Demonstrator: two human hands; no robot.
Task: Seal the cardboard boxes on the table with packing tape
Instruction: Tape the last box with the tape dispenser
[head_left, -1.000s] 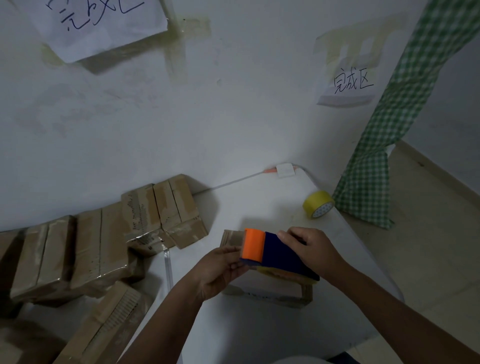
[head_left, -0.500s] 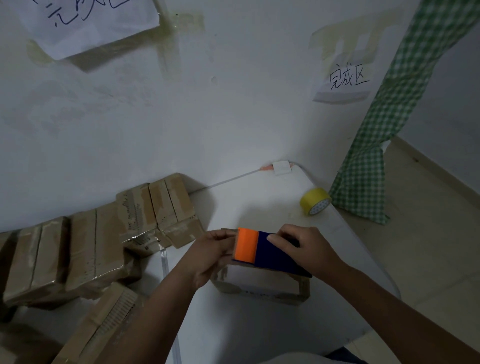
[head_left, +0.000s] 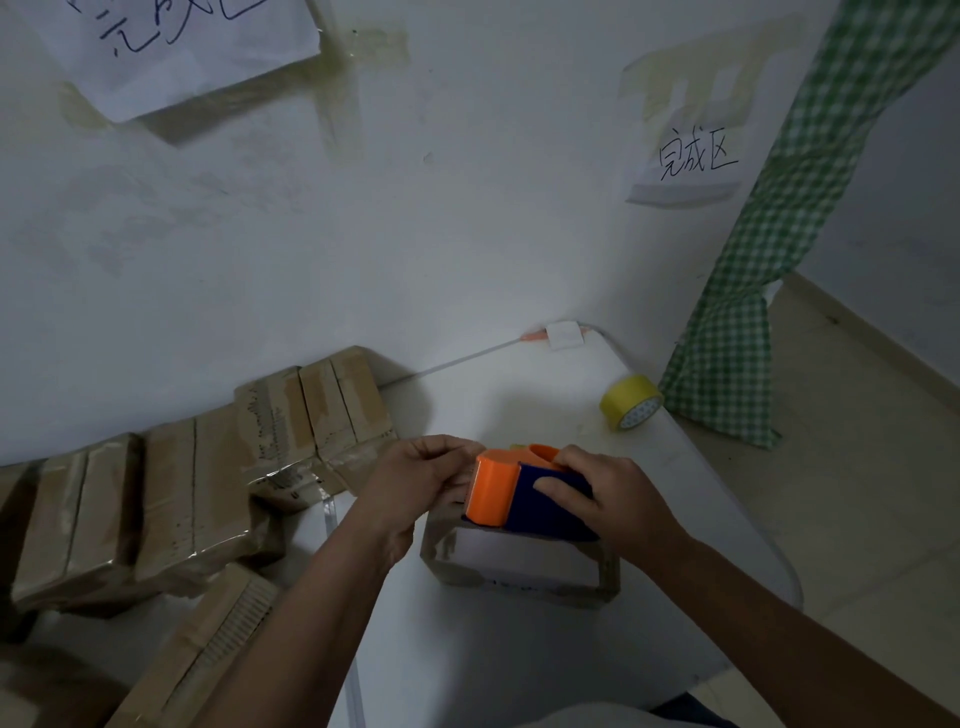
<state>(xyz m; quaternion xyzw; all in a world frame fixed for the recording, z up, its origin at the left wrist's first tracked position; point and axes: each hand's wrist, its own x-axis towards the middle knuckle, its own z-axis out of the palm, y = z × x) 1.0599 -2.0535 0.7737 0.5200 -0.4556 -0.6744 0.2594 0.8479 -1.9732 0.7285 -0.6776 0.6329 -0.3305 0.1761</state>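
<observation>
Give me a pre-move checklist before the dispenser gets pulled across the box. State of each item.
1. Right hand grips the tape dispenser: ok.
2. Dispenser sits on top of the cardboard box: ok.
3. Left hand at the dispenser's orange end, fingers curled as if pinching the tape end: cannot tell, the tape itself is not visible.
4. Box flaps closed flat: cannot tell, hands and dispenser cover the top.
5. Box rests fully on the white table: ok.
6. Spare yellow tape roll stands apart from the box, near the table's right edge: ok.
</observation>
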